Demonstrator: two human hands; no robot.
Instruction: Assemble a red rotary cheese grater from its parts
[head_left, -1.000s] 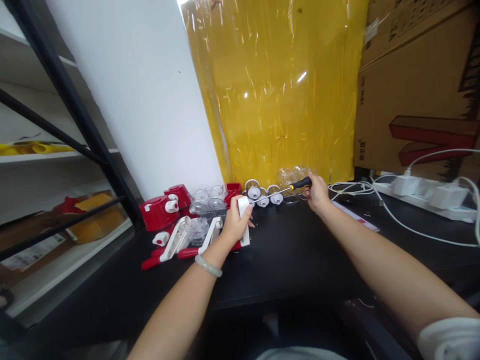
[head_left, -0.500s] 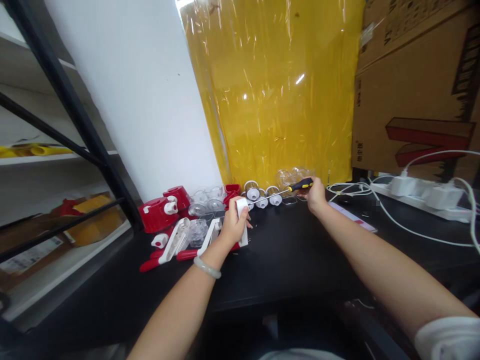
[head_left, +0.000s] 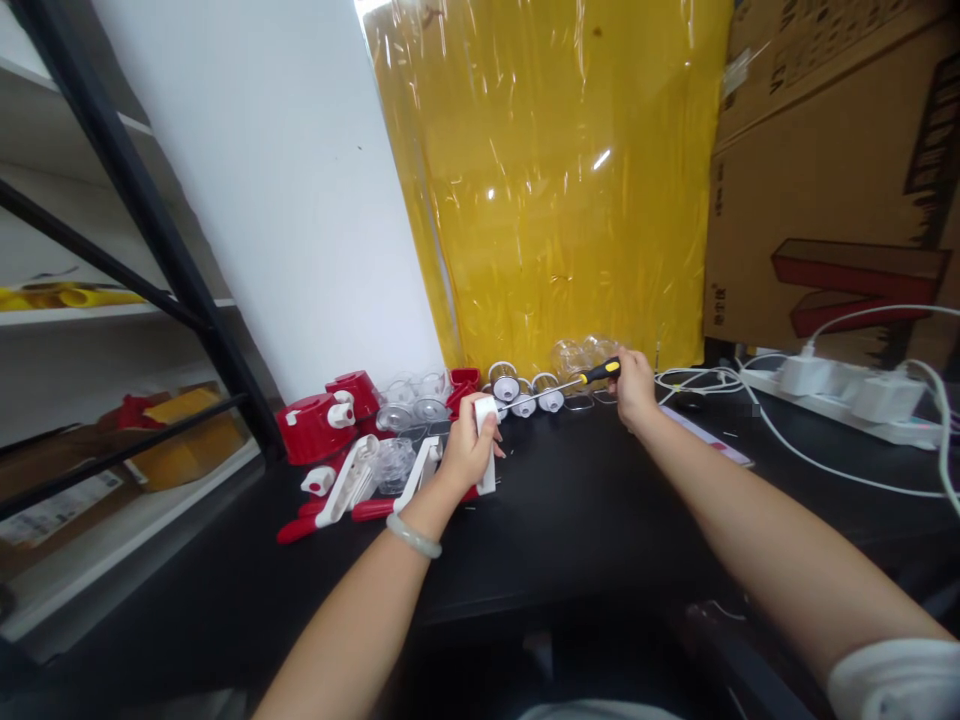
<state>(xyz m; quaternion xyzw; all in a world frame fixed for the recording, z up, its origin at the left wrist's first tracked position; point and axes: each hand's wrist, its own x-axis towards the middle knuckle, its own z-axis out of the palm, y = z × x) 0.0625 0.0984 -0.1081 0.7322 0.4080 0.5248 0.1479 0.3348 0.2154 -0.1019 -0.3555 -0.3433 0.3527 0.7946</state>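
Note:
My left hand (head_left: 470, 445) is closed around a white plastic part (head_left: 487, 478) with red at its lower end, held upright over the black table. In my right hand (head_left: 634, 385) is a black and yellow screwdriver (head_left: 602, 370), gripped by its handle. Its thin shaft runs left and its tip meets the upper end of the white part; the exact contact is too small to make out. Left of my left hand lie white arms with red handles (head_left: 300, 528) and a stack of clear plastic pieces (head_left: 393, 465). White and clear cylinders (head_left: 550, 394) lie behind the shaft.
Red housings (head_left: 315, 428) with white knobs stand at the back left. At the right are a white power strip (head_left: 904, 425) with cables and a flat pale phone-like object (head_left: 709, 436). A large cardboard box (head_left: 825, 200) and a yellow plastic sheet (head_left: 555, 200) stand behind.
My right hand has shifted and turned slightly on the screwdriver handle, which shows more yellow now. The left hand and the white part stay nearly in place.

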